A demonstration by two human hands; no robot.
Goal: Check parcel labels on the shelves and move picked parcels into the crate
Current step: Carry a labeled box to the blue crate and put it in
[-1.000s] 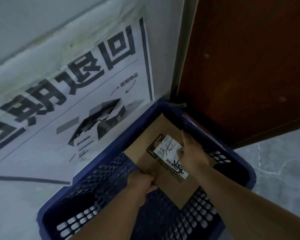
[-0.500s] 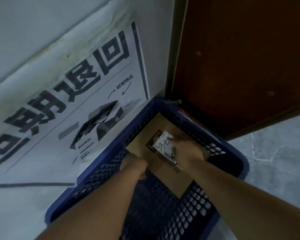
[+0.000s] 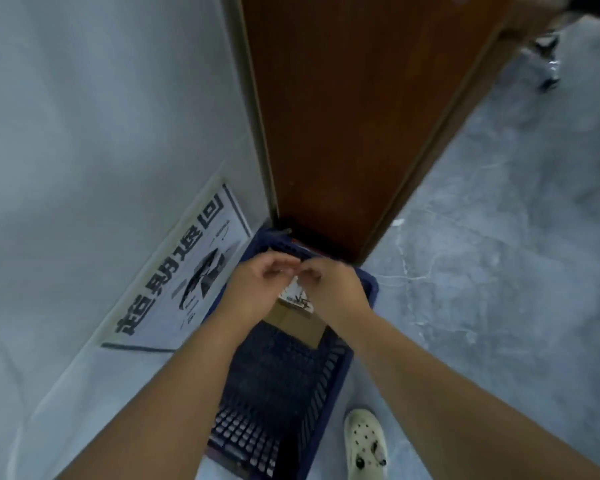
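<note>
Head view: We look down on a blue plastic crate (image 3: 274,382) that stands on the grey floor (image 3: 482,271), pushed into the corner where a pale wall (image 3: 101,133) meets a brown wooden panel (image 3: 343,116). A brown cardboard parcel (image 3: 293,322) lies flat in the far end of the crate, its white label (image 3: 297,296) facing up with dark handwriting on it that we cannot read through the blur. Both bare forearms reach in from the bottom edge. The left hand (image 3: 257,285) and the right hand (image 3: 336,289) hang close together just above the labelled end of the parcel, fingertips nearly meeting. The fingers of each are loosely curled, and we see nothing gripped in either hand. Whether any finger touches the label, we cannot tell. The near half of the crate shows only its dark mesh bottom. A white poster (image 3: 187,271) with large black characters sits low on the wall, just left of the crate. A pale clog (image 3: 364,441) rests on the floor beside the crate's near right corner.
</note>
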